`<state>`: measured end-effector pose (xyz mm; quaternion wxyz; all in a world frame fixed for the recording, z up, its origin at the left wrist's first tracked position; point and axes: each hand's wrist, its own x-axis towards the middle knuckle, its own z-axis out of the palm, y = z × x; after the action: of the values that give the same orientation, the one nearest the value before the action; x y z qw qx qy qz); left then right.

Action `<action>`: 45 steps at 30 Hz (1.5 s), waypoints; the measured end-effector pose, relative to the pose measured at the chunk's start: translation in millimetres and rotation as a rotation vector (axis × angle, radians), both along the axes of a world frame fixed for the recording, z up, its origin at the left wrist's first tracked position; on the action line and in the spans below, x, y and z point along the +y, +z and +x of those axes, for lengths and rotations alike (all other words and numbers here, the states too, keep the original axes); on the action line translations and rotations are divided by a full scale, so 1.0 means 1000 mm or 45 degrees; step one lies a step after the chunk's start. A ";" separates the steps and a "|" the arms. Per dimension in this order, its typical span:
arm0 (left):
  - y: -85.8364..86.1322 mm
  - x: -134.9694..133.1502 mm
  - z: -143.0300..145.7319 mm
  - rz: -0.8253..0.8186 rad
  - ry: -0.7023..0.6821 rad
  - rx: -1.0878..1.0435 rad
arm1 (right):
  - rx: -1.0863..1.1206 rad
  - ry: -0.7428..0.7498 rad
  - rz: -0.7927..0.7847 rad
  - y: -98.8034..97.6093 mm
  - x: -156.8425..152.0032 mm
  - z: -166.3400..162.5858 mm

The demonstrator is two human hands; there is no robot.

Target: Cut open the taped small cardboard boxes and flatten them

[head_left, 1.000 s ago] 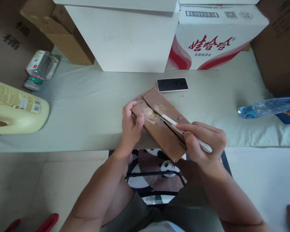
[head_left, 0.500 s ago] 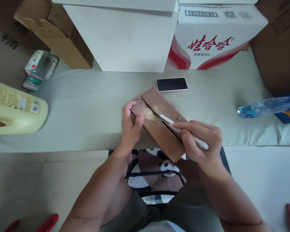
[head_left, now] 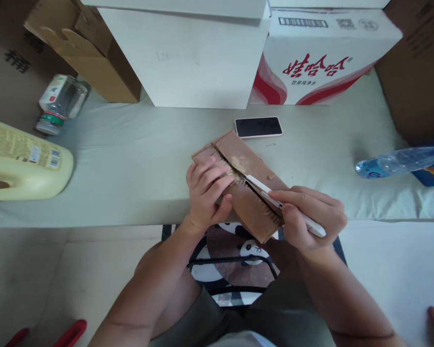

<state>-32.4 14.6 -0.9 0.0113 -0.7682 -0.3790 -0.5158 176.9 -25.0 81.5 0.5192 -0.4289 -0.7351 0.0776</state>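
Note:
A small brown cardboard box [head_left: 251,166] lies slantwise at the near edge of a cloth-covered surface [head_left: 137,159], its taped top seam split open. My left hand [head_left: 207,193] lies across the box's left half, fingers reaching over the seam and thumb curled against its near side. My right hand [head_left: 313,214] is closed round a white utility knife [head_left: 271,195], whose tip rests in the seam near my left fingertips.
A black phone [head_left: 258,126] lies just behind the box. White cartons [head_left: 188,62] and a red-printed carton [head_left: 321,58] stand at the back. A yellow jug [head_left: 25,161] and a jar [head_left: 60,103] lie at left, a water bottle [head_left: 401,161] at right.
My left hand has shifted from gripping the box's left end to lying over its top, fingers across the seam. My right hand and the knife have drawn slightly toward me and right.

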 end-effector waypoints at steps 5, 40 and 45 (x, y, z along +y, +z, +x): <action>0.001 -0.001 0.001 0.000 -0.069 0.042 | 0.008 -0.035 0.028 -0.001 -0.002 0.001; 0.003 0.001 0.006 0.002 -0.040 -0.038 | -0.154 0.104 -0.145 -0.001 -0.005 0.002; 0.003 0.003 0.006 0.037 -0.094 -0.095 | -0.159 0.064 -0.042 0.002 -0.004 0.003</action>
<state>-25.9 17.3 2.5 -0.0107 -0.7616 -0.3431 -0.5497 179.6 -29.4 83.4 0.4630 -0.4229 -0.7753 0.0756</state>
